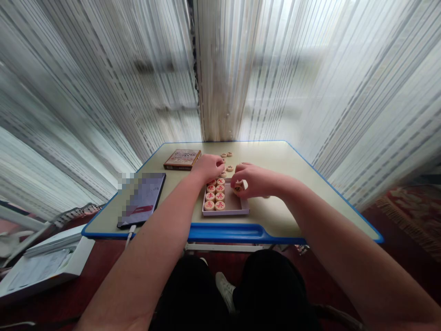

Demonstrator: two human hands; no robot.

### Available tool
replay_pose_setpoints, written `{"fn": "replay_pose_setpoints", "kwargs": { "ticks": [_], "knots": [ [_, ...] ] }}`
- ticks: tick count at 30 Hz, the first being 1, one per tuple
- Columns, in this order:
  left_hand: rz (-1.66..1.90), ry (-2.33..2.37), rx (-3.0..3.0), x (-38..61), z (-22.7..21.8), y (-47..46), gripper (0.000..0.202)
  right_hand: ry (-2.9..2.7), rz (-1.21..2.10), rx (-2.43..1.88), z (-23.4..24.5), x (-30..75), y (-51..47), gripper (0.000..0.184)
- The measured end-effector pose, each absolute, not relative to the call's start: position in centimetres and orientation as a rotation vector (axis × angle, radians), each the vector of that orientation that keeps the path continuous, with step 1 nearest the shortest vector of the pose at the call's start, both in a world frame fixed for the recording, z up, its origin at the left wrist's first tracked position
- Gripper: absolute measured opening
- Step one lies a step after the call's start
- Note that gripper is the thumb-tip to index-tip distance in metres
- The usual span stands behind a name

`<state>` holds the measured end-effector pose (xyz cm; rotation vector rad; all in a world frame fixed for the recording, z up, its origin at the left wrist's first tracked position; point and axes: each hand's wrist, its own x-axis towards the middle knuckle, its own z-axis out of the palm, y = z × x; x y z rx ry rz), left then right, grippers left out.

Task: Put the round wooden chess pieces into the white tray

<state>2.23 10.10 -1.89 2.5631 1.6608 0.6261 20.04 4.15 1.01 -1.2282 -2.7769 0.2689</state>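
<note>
Knees in black trousers sit lowest, forearms running up to a shallow tray (225,212) on the desk (292,161). Right hand (253,180) pinches a wooden disc (239,187) over the tray, marking mostly hidden by fingers. Left hand (208,168) curls over the tray's far edge, honestly can't tell if it grips anything. Phone (143,197) is partly blurred out.
</note>
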Motion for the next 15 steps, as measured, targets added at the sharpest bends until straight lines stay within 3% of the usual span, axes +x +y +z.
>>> {"fn": "replay_pose_setpoints", "kwargs": {
  "ticks": [5, 15],
  "knots": [
    [0.640, 1.634, 2.570, 2.29, -1.83, 10.05, 0.029, -2.812, 0.264, -1.236, 1.05, 19.93, 3.94, 0.030],
    [0.634, 1.638, 2.556, 2.35, -1.68, 9.88, 0.028, -2.806, 0.193, -1.184, 0.51, 19.70, 4.20, 0.018]
  ]
}}
